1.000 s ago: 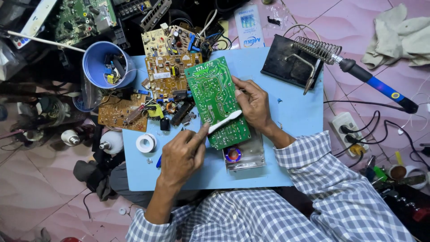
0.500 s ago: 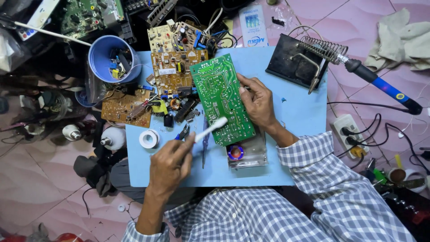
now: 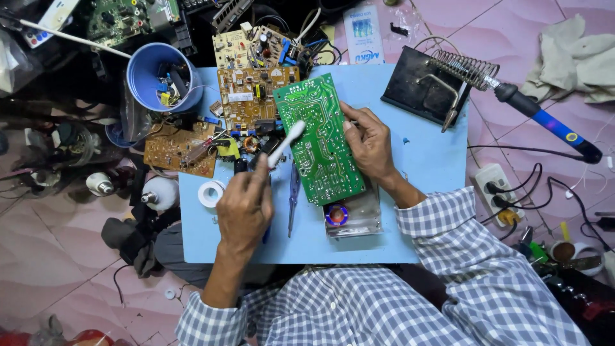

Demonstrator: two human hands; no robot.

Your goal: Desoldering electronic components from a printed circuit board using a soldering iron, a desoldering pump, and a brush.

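A green circuit board (image 3: 320, 141) lies solder side up on a light blue work mat (image 3: 423, 160). My right hand (image 3: 370, 146) presses on the board's right edge and steadies it. My left hand (image 3: 245, 208) is closed around a white toothbrush (image 3: 285, 144), whose head points up and right and reaches the board's left edge. A blue-handled screwdriver (image 3: 293, 198) lies on the mat between my left hand and the board. Under the board's near end sits a small clear box (image 3: 351, 218) with a round blue and orange part in it.
Tan circuit boards (image 3: 253, 93) and loose parts crowd the mat's far left. A blue cup (image 3: 147, 77) with bits stands beyond. A roll of white tape (image 3: 210, 193) lies left. A soldering iron (image 3: 544, 118) rests in its black stand (image 3: 419, 86) at right, near a power strip (image 3: 500, 186).
My left hand has drawn back left and toward me, taking the toothbrush off the middle of the green board to its left edge. My right hand has stayed on the board.
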